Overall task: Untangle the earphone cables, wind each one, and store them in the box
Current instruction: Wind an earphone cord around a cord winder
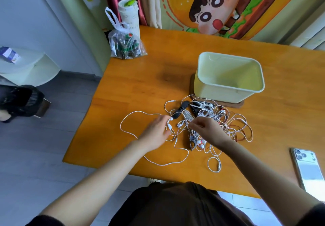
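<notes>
A tangle of white and red earphone cables (226, 120) lies on the orange wooden table (140, 78), mixed with dark and white winder pieces. A long white cable (133, 134) loops out to the left of the pile and another loop runs toward the table's front edge. My left hand (156, 131) holds a white earphone cable near an earbud at the pile's left side. My right hand (209, 131) pinches a thin white cable over the pile's middle. The pale cream box (202, 83) stands open just behind the tangle, on a dark wooden board, with nothing visible inside.
A smartphone (306, 167) lies face down near the table's right front edge. A clear plastic bag (125, 44) and a white tumbler (128, 15) stand at the far left corner. A black chair (19, 101) sits on the floor at left.
</notes>
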